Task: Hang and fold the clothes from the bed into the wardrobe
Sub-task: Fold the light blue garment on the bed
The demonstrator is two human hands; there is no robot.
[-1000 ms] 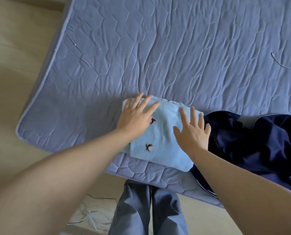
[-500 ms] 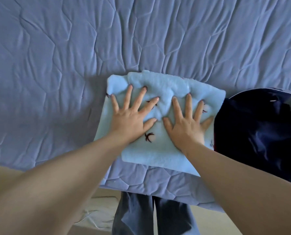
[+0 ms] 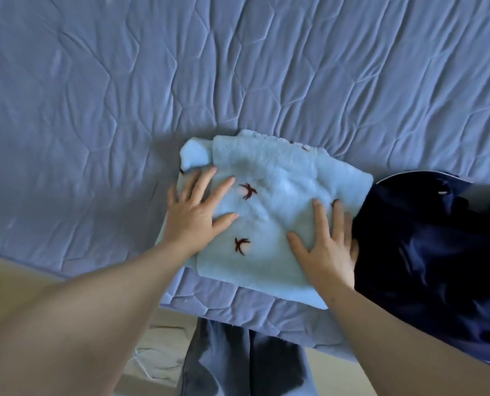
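A folded light-blue fleece garment (image 3: 269,201) with small dark-red motifs lies near the front edge of the bed (image 3: 238,81), which has a blue quilted cover. My left hand (image 3: 195,212) lies flat on the garment's left side, fingers spread and straight. My right hand (image 3: 326,247) presses flat on its right side, fingers straight, right at the border with a crumpled dark navy garment (image 3: 432,252) that lies just right of the fleece.
My legs in grey-blue trousers (image 3: 246,364) stand against the bed's front edge. Beige floor (image 3: 6,281) shows at the lower left, with a pale cloth or cable patch (image 3: 158,355) beside my legs.
Both hands slid apart from the middle of the fleece garment toward its left and right sides. The camera drew back a little; the garment stays folded in place.
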